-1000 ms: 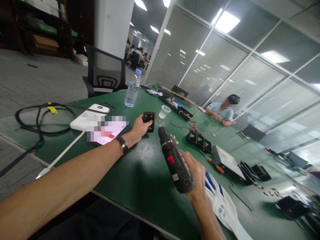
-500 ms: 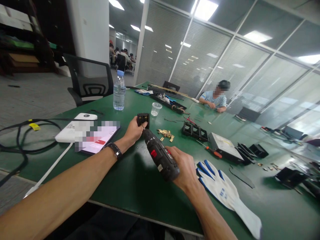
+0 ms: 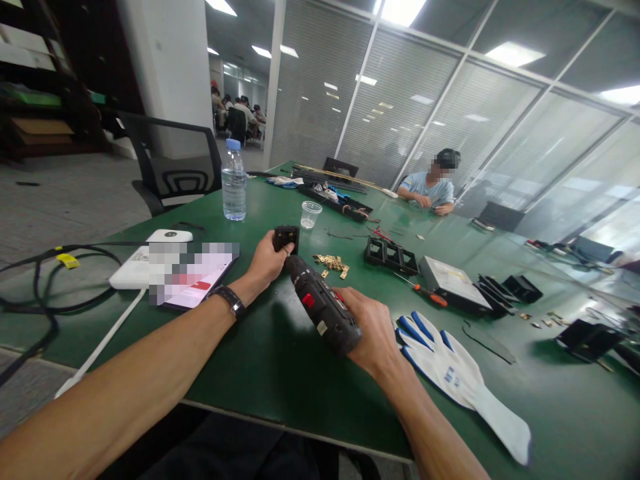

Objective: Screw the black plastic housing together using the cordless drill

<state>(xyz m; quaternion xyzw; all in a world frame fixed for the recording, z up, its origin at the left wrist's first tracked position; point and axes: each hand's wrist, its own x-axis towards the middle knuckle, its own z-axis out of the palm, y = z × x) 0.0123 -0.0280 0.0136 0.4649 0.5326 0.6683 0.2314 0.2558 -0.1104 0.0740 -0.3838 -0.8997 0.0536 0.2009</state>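
1. The left hand (image 3: 267, 261) is closing its fingers around a small black box part (image 3: 287, 239) and is holding it down on the green table (image 3: 280, 373).
2. The black box part is sitting near the middle of the table, just in front of the left hand's fingertips, with its open side facing the camera.
3. The right hand (image 3: 373, 330) is gripping a black power drill (image 3: 323, 305) tightly by its handle.
4. The drill is tilting up and to the left, and its tip is pointing at the black box part and meeting it right beside the left thumb.
5. A dark watch band (image 3: 229, 300) is sitting on the left wrist.
6. A little pile of gold metal bits (image 3: 331, 264) is lying on the table just to the right of the black box part.
7. A white and blue glove (image 3: 457, 373) is lying flat on the table, just to the right of the right hand.
8. A white power bank (image 3: 145, 260) is lying to the left of the left arm, and a black cable (image 3: 47, 293) is curling past it at the table's edge.
9. A water bottle (image 3: 234, 183) and a clear plastic cup (image 3: 311, 214) are standing farther back on the table.
10. A black frame with square holes (image 3: 391, 255) and a screwdriver with an orange handle (image 3: 425, 292) are lying to the right, well apart from the hands.
11. Another person (image 3: 430, 190) is sitting at the far end of the table with both hands resting on it.
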